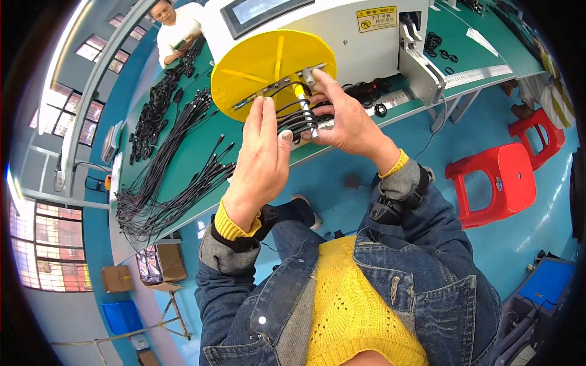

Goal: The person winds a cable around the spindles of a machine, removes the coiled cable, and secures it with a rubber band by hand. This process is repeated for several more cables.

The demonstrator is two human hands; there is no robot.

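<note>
A yellow round disc (244, 67) on the front of a white machine carries a metal bar with grey pegs. Loops of black cable (296, 122) are wound in front of the disc, around the pegs, by a silvery rod. My right hand (348, 119) is closed around the right end of the coil, index finger up against a peg. On the coil's left end is my left hand (262, 146), fingers straight and together near the other peg, thumb at the lower loops. The left hand's palm side and part of the coil are hidden.
Bundles of black cables (165, 177) lie on the green table (143, 110) to the left. A person (177, 30) sits at its far end. Right are black rings (448, 56), a metal bracket (421, 67) and red stools (497, 183). Cardboard boxes (168, 262) stand lower left.
</note>
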